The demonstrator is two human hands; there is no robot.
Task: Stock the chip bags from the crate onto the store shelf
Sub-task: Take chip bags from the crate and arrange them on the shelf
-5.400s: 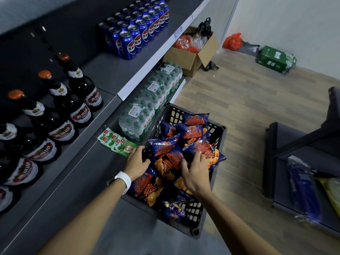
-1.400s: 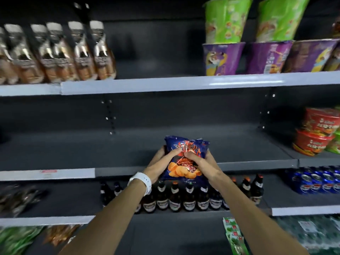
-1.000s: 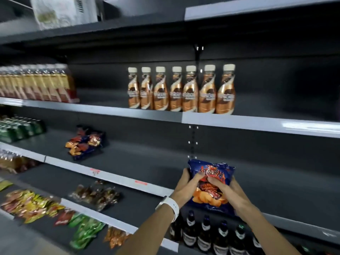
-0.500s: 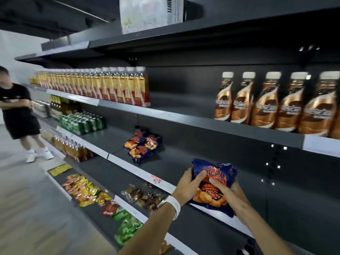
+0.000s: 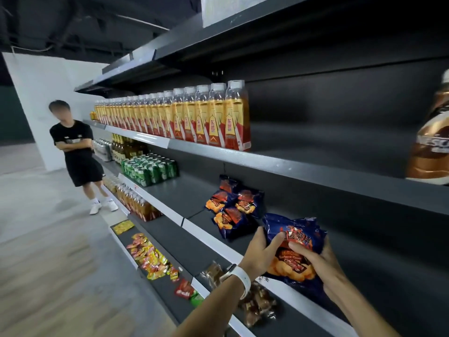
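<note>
A blue chip bag (image 5: 295, 242) with orange chips printed on it is upright in front of me, held from both sides. My left hand (image 5: 261, 250) grips its left edge, thumb across the front. My right hand (image 5: 315, 263) grips its right side, fingers curled over the front. The bag hovers just above the front edge of the dark middle shelf (image 5: 189, 198). A small pile of chip bags (image 5: 233, 210) of the same kind lies on that shelf, a short way to the left and farther in. The crate is out of view.
Yellow-and-red drink bottles (image 5: 194, 117) line the shelf above. Green cans (image 5: 150, 169) stand farther left on the middle shelf. Small snack packets (image 5: 150, 256) and brown wrapped snacks (image 5: 255, 302) lie on lower shelves. A person in black (image 5: 77, 152) stands in the aisle at left.
The view has swung left along the shelving while both hands kept hold of the chip bag. The pile of chip bags on the middle shelf is now closer to the held bag.
</note>
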